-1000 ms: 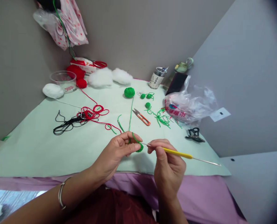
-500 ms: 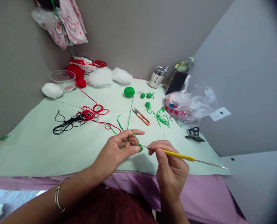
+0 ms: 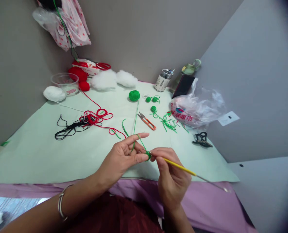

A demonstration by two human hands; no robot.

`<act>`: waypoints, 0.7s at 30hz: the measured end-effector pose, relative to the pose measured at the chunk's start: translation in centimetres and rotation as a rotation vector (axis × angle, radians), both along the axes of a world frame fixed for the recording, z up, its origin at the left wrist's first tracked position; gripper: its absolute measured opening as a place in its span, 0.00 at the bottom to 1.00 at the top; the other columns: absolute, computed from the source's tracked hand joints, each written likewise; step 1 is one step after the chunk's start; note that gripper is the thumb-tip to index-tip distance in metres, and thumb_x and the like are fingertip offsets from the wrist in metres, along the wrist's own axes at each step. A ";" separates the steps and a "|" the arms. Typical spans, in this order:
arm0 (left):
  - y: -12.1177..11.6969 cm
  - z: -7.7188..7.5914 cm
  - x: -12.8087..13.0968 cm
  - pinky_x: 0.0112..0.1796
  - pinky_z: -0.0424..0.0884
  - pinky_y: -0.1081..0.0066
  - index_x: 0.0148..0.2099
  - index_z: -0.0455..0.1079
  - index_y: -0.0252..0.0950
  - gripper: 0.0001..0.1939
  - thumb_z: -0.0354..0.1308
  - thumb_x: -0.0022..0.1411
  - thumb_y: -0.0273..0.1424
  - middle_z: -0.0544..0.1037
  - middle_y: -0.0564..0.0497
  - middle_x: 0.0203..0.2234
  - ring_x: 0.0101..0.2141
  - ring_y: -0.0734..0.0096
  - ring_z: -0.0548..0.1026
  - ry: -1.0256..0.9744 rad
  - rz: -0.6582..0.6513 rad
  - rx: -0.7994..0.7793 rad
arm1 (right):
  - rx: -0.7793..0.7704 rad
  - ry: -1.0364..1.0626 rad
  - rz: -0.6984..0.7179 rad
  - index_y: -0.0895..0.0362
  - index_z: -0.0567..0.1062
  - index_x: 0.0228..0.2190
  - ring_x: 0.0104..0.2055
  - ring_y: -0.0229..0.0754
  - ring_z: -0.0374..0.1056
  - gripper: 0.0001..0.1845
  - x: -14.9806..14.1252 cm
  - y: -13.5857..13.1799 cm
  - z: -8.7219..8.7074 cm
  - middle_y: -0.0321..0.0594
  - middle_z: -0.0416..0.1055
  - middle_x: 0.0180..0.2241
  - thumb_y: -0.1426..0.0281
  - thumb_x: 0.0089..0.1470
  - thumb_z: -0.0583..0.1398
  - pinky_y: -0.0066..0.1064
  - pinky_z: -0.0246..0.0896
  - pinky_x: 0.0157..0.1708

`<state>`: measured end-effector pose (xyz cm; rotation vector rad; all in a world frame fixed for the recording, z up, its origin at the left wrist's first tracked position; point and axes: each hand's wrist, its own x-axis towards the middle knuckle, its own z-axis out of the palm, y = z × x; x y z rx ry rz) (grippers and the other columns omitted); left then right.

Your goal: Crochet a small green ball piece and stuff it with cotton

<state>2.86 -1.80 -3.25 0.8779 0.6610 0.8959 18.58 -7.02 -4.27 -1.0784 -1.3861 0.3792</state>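
Between thumb and fingers, my left hand [image 3: 124, 153] pinches a small green crochet piece [image 3: 148, 156]. Green yarn [image 3: 135, 121] runs over its raised index finger and back to a green yarn ball [image 3: 134, 95]. My right hand [image 3: 171, 176] grips a crochet hook [image 3: 180, 166] with a yellow handle; its hooked front end is at the green piece, mostly hidden by fingers. The bare metal rear end points right, slightly blurred. Beyond the hands lie orange thread snips [image 3: 147, 121].
Tangled red yarn [image 3: 91, 118] and black cord [image 3: 71, 129] lie left. White stuffing [image 3: 105, 80], a plastic tub [image 3: 66, 84] and a pen cup [image 3: 163, 81] stand at the back. Small green balls [image 3: 153, 109], yarn scraps [image 3: 169, 123], a plastic bag [image 3: 194, 108] and a black hair claw [image 3: 202, 139] are right.
My right hand has moved left, closer to the left fingers, and the hook's rear end has tilted lower. The left hand has barely shifted, still holding the green piece.
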 end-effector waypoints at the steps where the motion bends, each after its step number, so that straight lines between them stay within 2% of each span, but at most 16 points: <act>1: -0.1 0.0 0.1 0.43 0.66 0.70 0.61 0.78 0.42 0.30 0.77 0.57 0.30 0.79 0.56 0.31 0.35 0.73 0.74 -0.010 0.005 -0.010 | 0.034 -0.049 -0.029 0.50 0.82 0.42 0.38 0.43 0.75 0.13 -0.1 -0.1 -0.1 0.38 0.80 0.35 0.78 0.65 0.61 0.36 0.71 0.37; 5: -0.2 0.3 0.4 0.42 0.66 0.71 0.57 0.81 0.41 0.25 0.77 0.57 0.31 0.78 0.56 0.31 0.34 0.75 0.73 -0.020 -0.004 -0.043 | 0.146 -0.159 -0.124 0.48 0.82 0.47 0.40 0.44 0.76 0.18 -0.4 -0.2 -0.6 0.39 0.80 0.38 0.81 0.64 0.61 0.37 0.73 0.38; 9: -0.2 0.4 0.5 0.42 0.66 0.71 0.54 0.82 0.40 0.21 0.76 0.57 0.31 0.78 0.56 0.31 0.34 0.75 0.73 -0.044 -0.034 -0.053 | 0.181 -0.124 -0.159 0.48 0.82 0.47 0.41 0.42 0.76 0.18 -0.6 -0.1 -0.7 0.39 0.80 0.39 0.82 0.64 0.61 0.35 0.73 0.38; 12: -0.2 0.4 0.3 0.44 0.67 0.71 0.57 0.80 0.42 0.26 0.77 0.56 0.30 0.78 0.56 0.31 0.36 0.74 0.74 -0.079 -0.031 -0.065 | 0.104 -0.017 -0.075 0.50 0.82 0.43 0.39 0.41 0.75 0.14 -0.2 0.3 -0.4 0.38 0.79 0.37 0.79 0.66 0.61 0.34 0.72 0.37; 15: -0.5 0.4 0.4 0.42 0.67 0.72 0.62 0.77 0.44 0.32 0.77 0.56 0.30 0.76 0.57 0.31 0.33 0.76 0.72 -0.032 0.030 -0.031 | 0.003 0.050 0.039 0.51 0.81 0.39 0.34 0.40 0.74 0.12 0.1 0.6 0.0 0.36 0.77 0.33 0.76 0.68 0.59 0.32 0.71 0.33; 16: -0.6 0.4 0.5 0.41 0.66 0.72 0.64 0.76 0.43 0.34 0.77 0.56 0.30 0.76 0.57 0.31 0.32 0.77 0.70 -0.005 0.057 -0.013 | 0.006 0.006 0.038 0.51 0.81 0.40 0.35 0.40 0.74 0.11 0.0 0.7 -0.1 0.36 0.77 0.33 0.76 0.68 0.59 0.32 0.72 0.33; 18: -0.9 0.5 0.7 0.38 0.64 0.73 0.66 0.74 0.42 0.37 0.78 0.56 0.31 0.75 0.57 0.31 0.30 0.77 0.68 0.006 0.093 -0.020 | 0.108 -0.181 -0.056 0.51 0.82 0.44 0.39 0.41 0.76 0.13 -0.2 0.6 -0.5 0.39 0.78 0.38 0.79 0.66 0.61 0.32 0.73 0.37; 21: -0.9 0.7 0.9 0.31 0.61 0.74 0.65 0.74 0.37 0.35 0.77 0.57 0.34 0.71 0.59 0.26 0.24 0.81 0.61 -0.082 0.007 -0.179 | 0.300 -0.385 -0.221 0.50 0.82 0.50 0.44 0.43 0.76 0.20 -0.5 0.5 -1.2 0.42 0.79 0.44 0.82 0.62 0.63 0.33 0.74 0.40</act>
